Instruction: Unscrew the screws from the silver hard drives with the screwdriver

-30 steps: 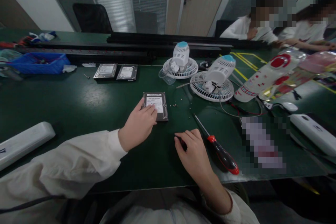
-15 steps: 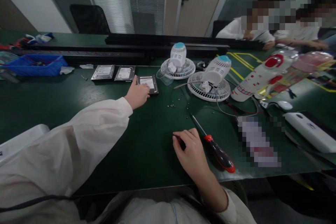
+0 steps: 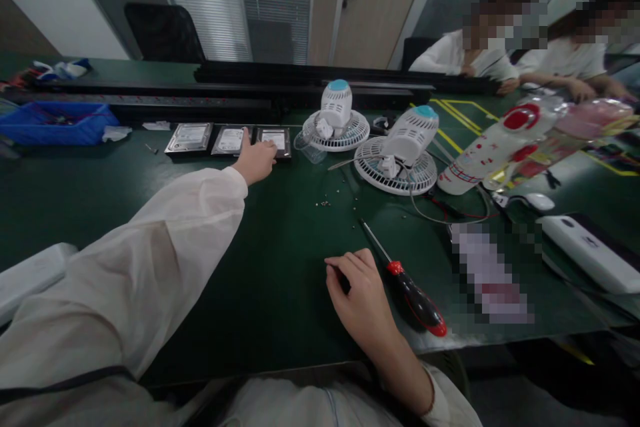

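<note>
Observed the left hand (image 3: 256, 161) over the left front part of the rightmost hard drive (image 3: 283, 138), third in a row on the green table (image 3: 280, 267), just beside the middle drive (image 3: 227, 140), with fingers partly spread and one extended; could not tell a firm grip from a light touch. Found the right hand (image 3: 359, 287) loosely curled near the screwdriver (image 3: 417, 303), with loose screws (image 3: 325, 204) farther out; could not see into the curl to confirm any hold.

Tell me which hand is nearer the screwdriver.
Right. The right hand lies just left of the screwdriver, apart from it; the left hand is farther away, at the rightmost hard drive in the row.
</note>
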